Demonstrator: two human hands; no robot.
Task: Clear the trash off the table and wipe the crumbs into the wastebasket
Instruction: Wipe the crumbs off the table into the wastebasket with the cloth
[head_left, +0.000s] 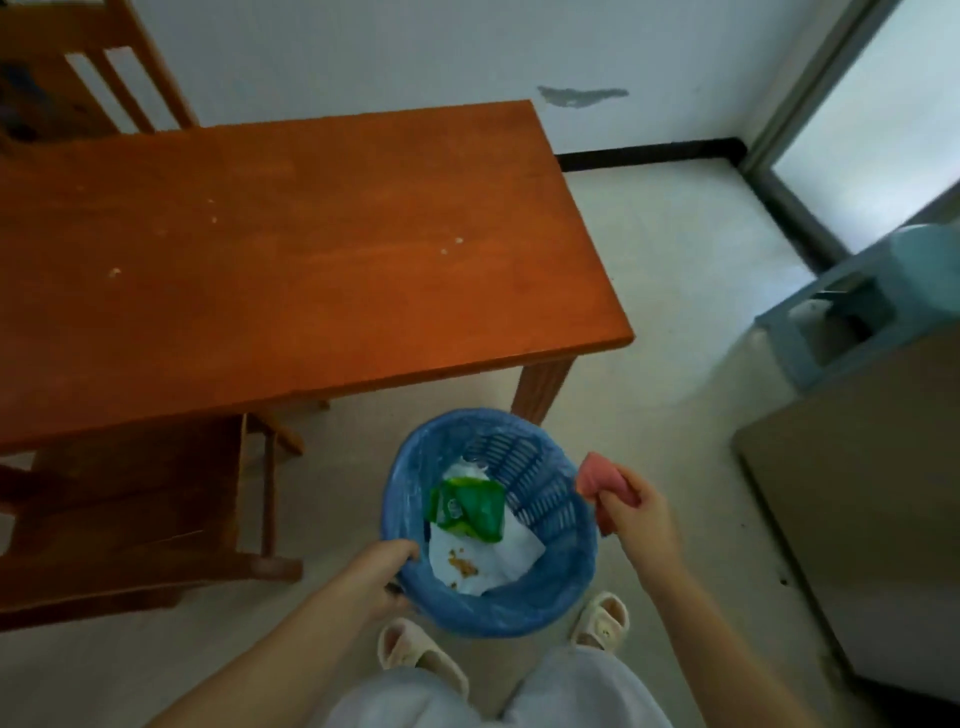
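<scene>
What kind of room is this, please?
Probably a plain dining or break room, though I cannot be sure: a wooden table with wooden chairs, a water dispenser by the wall, and a blue wastebasket on the tiled floor.

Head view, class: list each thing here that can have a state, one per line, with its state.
Wastebasket: upright on floor, holding trash.
Green wrapper: inside basket, on white paper.
White paper: in basket, crumbs on it.
Pink cloth: bunched in right hand.
Left hand: gripping basket rim.
Right hand: holding cloth.
Table: a few crumbs left.
</scene>
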